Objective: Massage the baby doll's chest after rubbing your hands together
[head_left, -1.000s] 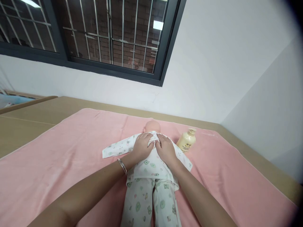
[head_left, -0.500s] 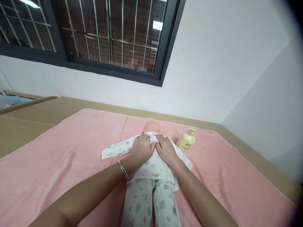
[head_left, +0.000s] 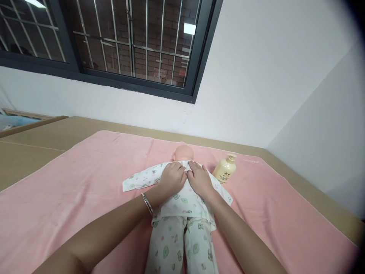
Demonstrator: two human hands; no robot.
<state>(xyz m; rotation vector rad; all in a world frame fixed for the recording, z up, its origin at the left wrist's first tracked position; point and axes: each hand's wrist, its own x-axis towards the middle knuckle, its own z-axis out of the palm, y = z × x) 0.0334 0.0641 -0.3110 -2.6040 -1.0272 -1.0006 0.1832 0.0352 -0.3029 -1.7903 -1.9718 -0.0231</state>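
A baby doll lies on the pink blanket, its bald head (head_left: 183, 153) toward the wall. It wears a white printed shirt (head_left: 182, 201) and matching pants (head_left: 168, 243). On the left of the doll's upper body, my left hand (head_left: 172, 177) has its fingers curled in on the shirt near the neckline; its fingertips are partly hidden. My right hand (head_left: 200, 179) rests beside it on the shirt with the fingers stretched out. The two thumbs nearly meet at the middle. Just right of the doll is a pale yellow pump bottle (head_left: 225, 169).
The pink blanket (head_left: 85, 213) covers much of a wooden surface (head_left: 37, 158). A white wall (head_left: 239, 95) rises behind, with a dark-framed barred window (head_left: 137, 85) at upper left. Another wall meets it at the right.
The fingers of my left hand have curled inward toward the middle of the shirt; before, they lay straighter. My right hand stays in nearly the same place. Doll and bottle have not moved.
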